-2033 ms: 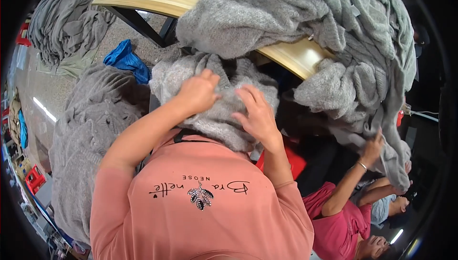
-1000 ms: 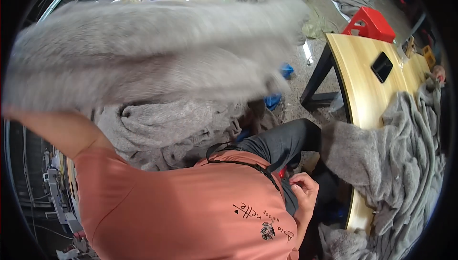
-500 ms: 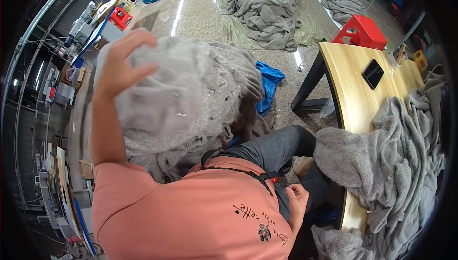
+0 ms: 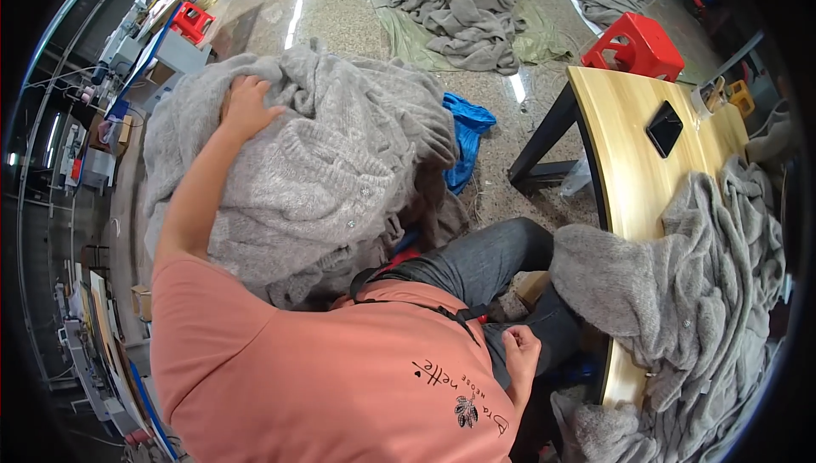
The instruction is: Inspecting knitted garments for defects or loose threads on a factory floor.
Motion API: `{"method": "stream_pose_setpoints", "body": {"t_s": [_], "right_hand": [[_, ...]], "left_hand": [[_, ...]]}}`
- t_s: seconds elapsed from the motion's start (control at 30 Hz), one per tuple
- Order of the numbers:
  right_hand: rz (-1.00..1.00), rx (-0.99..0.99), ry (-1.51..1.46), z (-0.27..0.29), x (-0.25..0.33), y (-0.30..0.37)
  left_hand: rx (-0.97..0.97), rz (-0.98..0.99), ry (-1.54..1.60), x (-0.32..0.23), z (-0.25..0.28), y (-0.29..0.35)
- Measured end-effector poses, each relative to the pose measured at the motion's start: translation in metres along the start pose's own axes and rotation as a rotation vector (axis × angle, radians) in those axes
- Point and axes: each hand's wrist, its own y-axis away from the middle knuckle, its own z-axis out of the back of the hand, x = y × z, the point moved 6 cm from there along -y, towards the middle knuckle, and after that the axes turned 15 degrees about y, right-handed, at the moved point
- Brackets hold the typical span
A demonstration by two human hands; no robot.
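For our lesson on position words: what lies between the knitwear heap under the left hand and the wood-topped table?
Head view: a crumpled blue sheet, speckled floor and the person's bent leg.

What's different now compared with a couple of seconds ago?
The gray knit garment has gone from the lap to the person's left, onto the pile there. The left hand now rests on the fabric; the right hand has let go and sits loosely curled near the thigh. Since a second ago, the phone and nearby red stool stayed put.
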Motion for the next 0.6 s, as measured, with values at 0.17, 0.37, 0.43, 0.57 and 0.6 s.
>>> {"method": "stream_pose_setpoints", "body": {"t_s": [0.17,0.37,0.43,0.57,0.6], "right_hand": [[0.006,-0.052,-0.002,0.004,0.015,-0.001],[0.03,-0.015,0.124,0.002,0.0,0.005],[0.028,0.006,0.105,0.002,-0.013,0.008],[0.022,0.06,0.053,-0.002,-0.036,-0.011],[0.028,0.08,0.068,-0.005,-0.035,-0.018]], "left_hand": [[0.477,-0.645,0.184,-0.116,-0.033,0.064],[0.108,-0.411,0.082,-0.07,-0.057,0.024],[-0.332,0.064,0.033,0.035,0.032,-0.023],[-1.198,0.469,-0.098,0.195,0.269,0.081],[-1.365,0.588,-0.279,0.231,0.306,0.124]]}}
